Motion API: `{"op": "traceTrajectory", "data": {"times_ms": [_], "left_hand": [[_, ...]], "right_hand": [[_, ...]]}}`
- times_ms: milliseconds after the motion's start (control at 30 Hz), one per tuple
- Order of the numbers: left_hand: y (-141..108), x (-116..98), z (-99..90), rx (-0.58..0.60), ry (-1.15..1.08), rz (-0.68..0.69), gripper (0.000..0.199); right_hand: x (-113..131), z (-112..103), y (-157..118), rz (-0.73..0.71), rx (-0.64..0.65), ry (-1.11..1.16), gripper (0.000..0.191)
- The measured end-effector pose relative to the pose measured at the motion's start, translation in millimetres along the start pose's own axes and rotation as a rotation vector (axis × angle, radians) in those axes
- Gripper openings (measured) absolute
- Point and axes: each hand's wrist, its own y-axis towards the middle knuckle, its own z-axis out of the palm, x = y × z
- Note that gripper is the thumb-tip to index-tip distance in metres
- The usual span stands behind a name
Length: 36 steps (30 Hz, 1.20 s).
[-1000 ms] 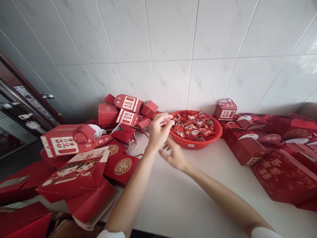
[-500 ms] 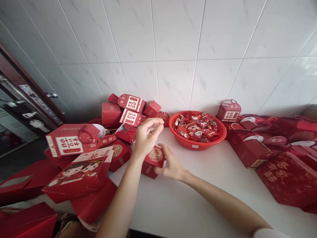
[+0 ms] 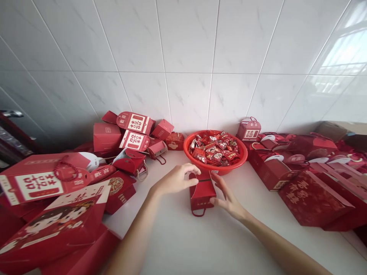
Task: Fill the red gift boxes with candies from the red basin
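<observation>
A small red box [image 3: 202, 191] stands on the white table with its top opened and a red cord handle hanging at its near side. My left hand [image 3: 179, 178] is at the box's left edge, fingers curved and apart, holding nothing. At the right side, my right hand [image 3: 229, 199] has its thumb and fingers spread, close against the box wall; whether it touches is hard to tell. Just behind the box is a red basin [image 3: 243, 157] full of red-wrapped candies [image 3: 215, 148].
Piled red gift boxes [image 3: 107, 137] and a large box with cartoon figures [image 3: 57, 221] lie at the left. More red boxes and bags [image 3: 312, 198] crowd the right, with a cardboard box [image 3: 341, 130] behind. The tiled wall [image 3: 189, 46] bounds the table [image 3: 183, 236].
The view has turned right. The small box now shows its open top and cord handle instead of its gold-patterned face. My left hand has come down beside it.
</observation>
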Motion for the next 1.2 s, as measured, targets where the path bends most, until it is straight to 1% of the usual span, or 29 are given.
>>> {"op": "traceTrajectory", "data": {"times_ms": [67, 133, 200, 233, 300, 367, 467, 533, 600, 700, 767, 800, 867, 933, 1000, 1067, 1100, 1133, 1200], "left_hand": [[2, -1, 4.8, -0.006, -0.007, -0.043, 0.033], [5, -2, 9.7, -0.025, -0.008, -0.059, 0.04], [8, -2, 14.3, -0.057, 0.023, -0.042, 0.036], [10, -2, 16.2, -0.072, 0.047, -0.033, 0.034], [12, -2, 19.0, -0.095, 0.089, -0.041, 0.036], [13, -3, 20.5, -0.109, 0.125, -0.085, 0.039], [12, -7, 21.4, -0.09, 0.215, -0.137, 0.046], [11, -12, 21.7, -0.066, 0.3, -0.155, 0.051], [12, -18, 21.3, -0.059, 0.373, -0.185, 0.048], [13, -21, 18.8, -0.098, 0.426, -0.242, 0.032], [14, -20, 16.3, -0.136, 0.424, -0.251, 0.034], [14, -18, 15.1, -0.156, 0.414, -0.25, 0.036], [13, -12, 13.3, -0.184, 0.378, -0.236, 0.039], [12, -6, 12.8, -0.183, 0.348, -0.234, 0.034], [12, -1, 13.4, -0.159, 0.331, -0.251, 0.028], [11, 3, 14.7, -0.15, 0.305, -0.273, 0.027], [11, 5, 15.4, -0.153, 0.287, -0.281, 0.026], [11, 6, 15.9, -0.162, 0.268, -0.286, 0.025], [10, 9, 16.3, -0.161, 0.232, -0.296, 0.021]], "right_hand": [[11, -1, 1, -0.068, -0.114, -0.116, 0.061], [23, 0, 4, -0.181, -0.228, -0.26, 0.046], [34, 2, 9, -0.314, -0.283, -0.428, 0.029], [39, 2, 12, -0.382, -0.273, -0.508, 0.023], [47, 3, 16, -0.492, -0.199, -0.645, 0.021], [54, 4, 18, -0.545, -0.124, -0.765, 0.018], [61, 6, 19, -0.527, -0.096, -0.933, 0.012], [63, 7, 18, -0.49, -0.096, -1.017, 0.019], [63, 7, 17, -0.451, -0.079, -1.06, 0.026], [61, 6, 16, -0.388, -0.075, -1.05, 0.031], [61, 4, 14, -0.324, -0.077, -0.994, 0.03], [62, 2, 14, -0.289, -0.057, -0.937, 0.03], [65, -1, 14, -0.226, 0.026, -0.753, 0.03], [67, -4, 14, -0.158, 0.079, -0.528, 0.033], [67, -7, 14, -0.073, 0.06, -0.352, 0.038], [66, -11, 13, 0.011, 0.026, -0.256, 0.044], [64, -14, 12, 0.04, 0.031, -0.23, 0.044], [63, -17, 10, 0.052, 0.052, -0.213, 0.041], [60, -23, 4, 0.03, 0.128, -0.198, 0.022]]}}
